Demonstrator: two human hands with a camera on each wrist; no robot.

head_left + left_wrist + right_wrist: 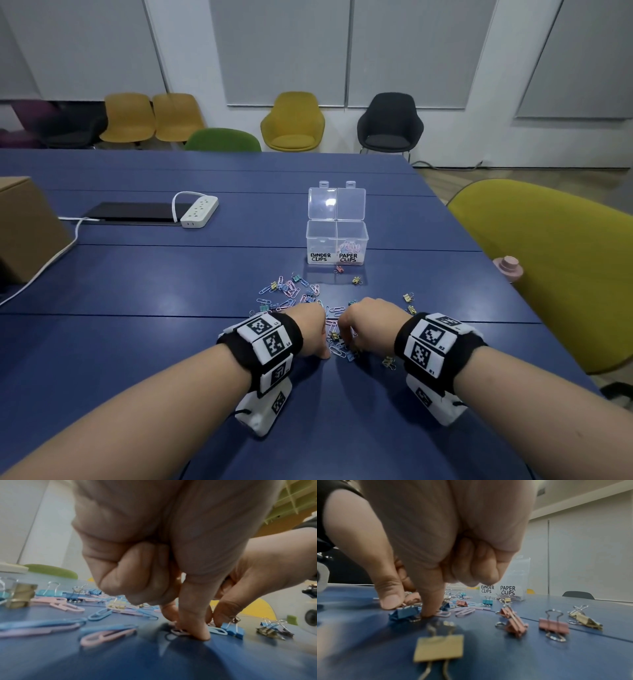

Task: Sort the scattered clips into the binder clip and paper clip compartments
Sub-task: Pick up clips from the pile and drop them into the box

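Observation:
Pastel paper clips and binder clips [291,291] lie scattered on the blue table [137,274]. Behind them stands the clear two-part box [337,240], lids open, labelled BINDER CLIPS on the left and PAPER CLIPS on the right; paper clips [349,246] lie in the right part. Both hands reach down into the near end of the pile, side by side. My left hand [325,354] [187,628] pinches a pink paper clip [180,631] against the table with thumb and forefinger. My right hand [346,342] [423,609] pinches a blue binder clip [404,613] [232,629], its other fingers curled.
More binder clips lie near my right wrist: a yellow one [438,647] and pink ones [553,626]. A power strip [198,214] and a dark flat device [133,212] lie at the far left, beside a cardboard box [24,226]. A yellow-green chair [548,267] stands at the table's right edge.

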